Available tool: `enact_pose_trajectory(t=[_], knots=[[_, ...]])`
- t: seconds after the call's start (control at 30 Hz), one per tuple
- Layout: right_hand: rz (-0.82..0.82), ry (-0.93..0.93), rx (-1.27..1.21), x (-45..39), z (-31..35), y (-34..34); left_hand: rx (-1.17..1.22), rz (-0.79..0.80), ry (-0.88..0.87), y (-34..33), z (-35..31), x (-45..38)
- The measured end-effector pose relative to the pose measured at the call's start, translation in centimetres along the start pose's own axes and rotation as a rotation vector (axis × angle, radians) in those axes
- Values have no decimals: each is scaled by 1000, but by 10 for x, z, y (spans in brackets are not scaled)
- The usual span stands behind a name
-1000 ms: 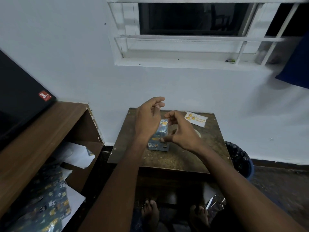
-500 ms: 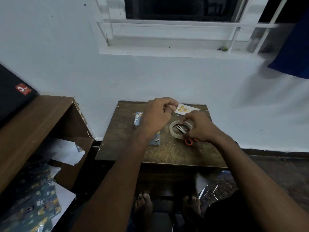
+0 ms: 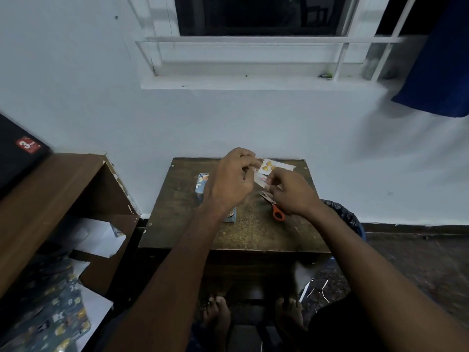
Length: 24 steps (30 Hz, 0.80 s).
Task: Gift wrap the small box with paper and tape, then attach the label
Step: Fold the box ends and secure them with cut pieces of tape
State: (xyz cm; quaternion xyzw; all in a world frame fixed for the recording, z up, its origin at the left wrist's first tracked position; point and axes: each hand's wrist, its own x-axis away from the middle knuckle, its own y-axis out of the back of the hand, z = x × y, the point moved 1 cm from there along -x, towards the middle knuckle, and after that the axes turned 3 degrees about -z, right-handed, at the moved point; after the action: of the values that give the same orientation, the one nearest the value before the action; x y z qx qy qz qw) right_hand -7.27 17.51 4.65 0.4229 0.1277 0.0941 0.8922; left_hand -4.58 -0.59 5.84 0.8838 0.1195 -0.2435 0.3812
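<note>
The small box [image 3: 201,185], wrapped in blue patterned paper, lies on the wooden table [image 3: 177,224], partly hidden behind my left wrist. My left hand [image 3: 232,181] hovers above it with curled fingers pinching what looks like the tape's end. My right hand [image 3: 291,193] grips the pale tape roll [image 3: 259,179], lifted between both hands and mostly hidden. The white label sheet [image 3: 270,165] with yellow stickers lies at the table's far edge, just behind the hands.
Orange-handled scissors [image 3: 278,214] lie under my right hand. A bin with a black liner [image 3: 347,217] stands right of the table. A brown shelf unit [image 3: 50,189] on the left holds white paper [image 3: 99,237] and spare wrapping paper [image 3: 50,313]. My feet are under the table.
Both hands let go of the wrapped box, which now lies on the table. They moved right to the tape roll, and the right hand lifted it off the table.
</note>
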Motion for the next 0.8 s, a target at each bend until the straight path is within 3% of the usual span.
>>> enact_pose_trajectory(t=[0.1, 0.23, 0.53, 0.8], knots=[[47, -20, -311, 8, 3, 12, 9, -5, 23, -2, 2, -1], [31, -17, -509, 11, 4, 20, 15, 3, 45, -3, 5, -3], [25, 41, -537, 6, -4, 20, 285, 77, 133, 6, -1, -5], [-29, 177, -486, 3, -4, 18, 349, 1, 113, 10, -4, -4]])
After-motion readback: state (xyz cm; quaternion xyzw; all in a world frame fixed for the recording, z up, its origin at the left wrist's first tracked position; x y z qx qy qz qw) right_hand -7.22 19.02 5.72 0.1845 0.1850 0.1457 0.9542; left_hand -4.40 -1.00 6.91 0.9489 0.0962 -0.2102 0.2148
